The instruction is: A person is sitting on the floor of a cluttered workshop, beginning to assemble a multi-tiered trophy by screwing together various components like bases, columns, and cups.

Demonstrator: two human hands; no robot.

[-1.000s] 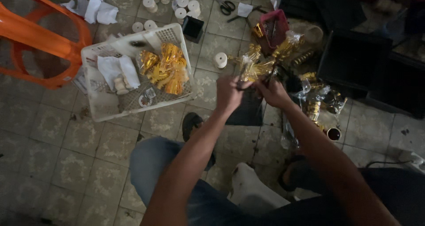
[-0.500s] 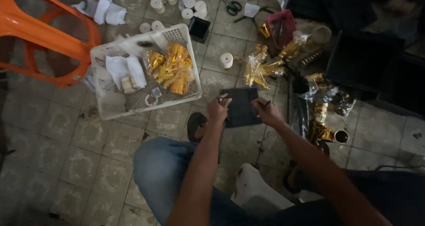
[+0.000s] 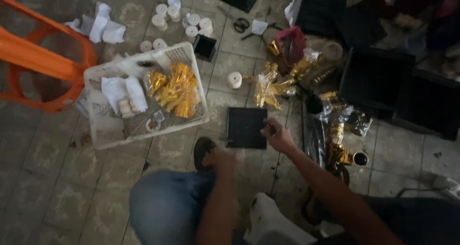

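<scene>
A flat black square box [image 3: 245, 126] lies on the tiled floor in front of me. My right hand [image 3: 278, 135] rests at its right edge, fingers curled onto the rim. My left hand [image 3: 221, 159] hovers lower, near my knee and a dark sandal [image 3: 203, 150]. It is blurred, and I cannot tell whether it holds anything. Crumpled gold foil wrappers [image 3: 268, 87] lie just beyond the box.
A white plastic basket [image 3: 100, 135] with gold foil, white cloths and small spools stands at the left. An orange plastic chair [image 3: 43, 63] is at the far left. White tape rolls [image 3: 191, 24], scissors [image 3: 239, 23], a red bag [image 3: 290, 43] and black trays [image 3: 373, 77] lie at the back and right.
Both hands came down from the gold foil pile to the black box. It now lies flat on the floor. My left hand has pulled back toward my knee.
</scene>
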